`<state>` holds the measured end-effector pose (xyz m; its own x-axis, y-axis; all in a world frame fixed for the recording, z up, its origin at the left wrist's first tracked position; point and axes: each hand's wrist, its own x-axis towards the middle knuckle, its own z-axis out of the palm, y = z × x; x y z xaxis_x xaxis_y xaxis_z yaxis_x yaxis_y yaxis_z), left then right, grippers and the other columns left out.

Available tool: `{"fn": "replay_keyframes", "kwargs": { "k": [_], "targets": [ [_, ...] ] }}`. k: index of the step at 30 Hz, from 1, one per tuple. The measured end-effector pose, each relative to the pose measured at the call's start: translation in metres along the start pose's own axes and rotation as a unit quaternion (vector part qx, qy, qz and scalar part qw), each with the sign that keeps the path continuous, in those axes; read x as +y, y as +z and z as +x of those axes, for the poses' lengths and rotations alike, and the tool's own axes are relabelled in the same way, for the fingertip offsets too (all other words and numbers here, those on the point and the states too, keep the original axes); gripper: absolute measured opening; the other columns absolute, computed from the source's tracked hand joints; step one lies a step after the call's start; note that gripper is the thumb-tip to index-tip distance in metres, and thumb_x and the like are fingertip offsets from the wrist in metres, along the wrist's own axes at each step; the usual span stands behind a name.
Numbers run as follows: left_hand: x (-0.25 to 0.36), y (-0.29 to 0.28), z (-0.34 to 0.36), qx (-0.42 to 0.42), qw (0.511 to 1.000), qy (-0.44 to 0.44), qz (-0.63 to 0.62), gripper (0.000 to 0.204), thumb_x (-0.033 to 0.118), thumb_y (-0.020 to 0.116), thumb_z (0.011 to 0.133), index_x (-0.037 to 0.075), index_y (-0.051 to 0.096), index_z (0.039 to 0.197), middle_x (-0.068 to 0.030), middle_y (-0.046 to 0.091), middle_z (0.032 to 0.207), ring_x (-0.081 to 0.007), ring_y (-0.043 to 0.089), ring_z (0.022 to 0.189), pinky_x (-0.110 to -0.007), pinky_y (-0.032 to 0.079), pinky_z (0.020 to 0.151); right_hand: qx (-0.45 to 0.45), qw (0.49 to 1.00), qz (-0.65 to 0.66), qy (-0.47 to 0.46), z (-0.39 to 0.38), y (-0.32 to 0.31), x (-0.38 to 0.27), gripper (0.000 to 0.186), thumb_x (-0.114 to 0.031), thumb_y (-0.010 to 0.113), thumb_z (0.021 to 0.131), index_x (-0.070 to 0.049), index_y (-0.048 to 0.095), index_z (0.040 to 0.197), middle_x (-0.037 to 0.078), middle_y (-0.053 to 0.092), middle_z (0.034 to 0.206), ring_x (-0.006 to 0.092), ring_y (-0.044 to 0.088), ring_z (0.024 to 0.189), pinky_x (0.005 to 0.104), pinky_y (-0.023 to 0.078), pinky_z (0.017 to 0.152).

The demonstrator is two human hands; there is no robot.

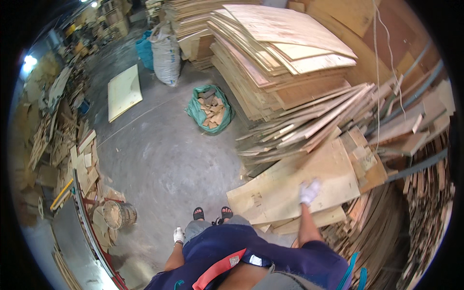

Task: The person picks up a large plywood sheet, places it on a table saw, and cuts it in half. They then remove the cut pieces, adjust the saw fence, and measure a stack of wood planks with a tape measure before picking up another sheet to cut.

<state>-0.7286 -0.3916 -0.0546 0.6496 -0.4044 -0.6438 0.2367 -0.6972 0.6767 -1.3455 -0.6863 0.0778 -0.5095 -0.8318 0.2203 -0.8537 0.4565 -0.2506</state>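
Observation:
My right hand (309, 191), in a white glove, lies with fingers apart on a large plywood sheet (270, 188) to my right. The hand is slightly blurred and grips nothing that I can see. That sheet rests at a slant over other boards, and a second pale board (309, 220) sticks out from under its near edge. My left hand (179, 235), also white-gloved, hangs low beside my left leg, away from any board. Its fingers are too small and foreshortened to show whether they are open or closed.
Tall plywood stacks (290, 34) and fanned-out sheets (309, 121) stand ahead right. A green sack of wood scraps (195, 108) and a white sack (166, 55) stand ahead. Pale sheets (124, 92) lie on the floor. A bucket (120, 214) and metal-topped machine (72, 232) are at left.

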Motion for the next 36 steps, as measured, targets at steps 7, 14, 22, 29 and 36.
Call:
{"fn": "replay_keyframes", "kwargs": {
  "k": [7,14,22,29,36],
  "targets": [
    [-0.042,-0.025,-0.083,0.077,0.984,0.055,0.151,0.050,0.048,0.048,0.092,0.002,0.063,0.102,-0.0158,0.064,0.081,-0.0259,0.062,0.072,-0.042,0.049,0.063,-0.570,0.711,0.157,-0.380,-0.196,0.061,-0.179,0.046,-0.030,0.067,0.084,-0.005,0.062,0.122,0.019,0.071,0.109,0.0347,0.068,0.104,0.0427,0.052,0.092],
    [-0.118,-0.043,-0.165,0.192,0.976,-0.095,-0.027,0.058,0.050,0.038,0.096,0.000,0.060,0.115,-0.0303,0.064,0.111,-0.0467,0.059,0.111,-0.049,0.044,0.096,-0.632,0.489,0.051,-0.599,-0.281,0.063,-0.281,0.055,-0.040,0.064,0.083,-0.005,0.061,0.127,0.022,0.068,0.117,0.0391,0.064,0.110,0.0433,0.051,0.094],
    [-0.256,-0.016,-0.265,0.454,0.815,-0.266,-0.242,0.072,0.060,0.025,0.101,0.001,0.059,0.127,-0.0273,0.064,0.119,-0.0429,0.058,0.118,-0.045,0.044,0.098,-0.521,0.503,-0.262,-0.639,-0.255,0.105,-0.272,0.055,-0.048,0.068,0.080,-0.001,0.071,0.107,0.028,0.069,0.107,0.0416,0.065,0.107,0.0459,0.051,0.093],
    [-0.390,0.010,-0.365,0.325,0.778,-0.407,-0.352,0.074,0.057,0.036,0.095,-0.006,0.060,0.127,-0.0340,0.058,0.128,-0.0477,0.051,0.126,-0.049,0.040,0.105,-0.631,0.587,-0.206,-0.463,-0.377,0.073,-0.267,0.029,-0.027,0.066,0.089,0.000,0.070,0.098,0.011,0.067,0.075,0.0195,0.064,0.057,0.0331,0.050,0.047],
    [-0.442,-0.073,-0.446,0.443,0.684,-0.450,-0.365,0.067,0.054,0.045,0.093,0.001,0.058,0.133,-0.0317,0.059,0.128,-0.0456,0.054,0.124,-0.047,0.043,0.103,-0.644,0.398,-0.062,-0.650,-0.633,0.049,-0.287,0.038,-0.035,0.058,0.093,0.001,0.070,0.091,0.012,0.067,0.069,0.0189,0.064,0.060,0.0367,0.050,0.055]
  ]
}}
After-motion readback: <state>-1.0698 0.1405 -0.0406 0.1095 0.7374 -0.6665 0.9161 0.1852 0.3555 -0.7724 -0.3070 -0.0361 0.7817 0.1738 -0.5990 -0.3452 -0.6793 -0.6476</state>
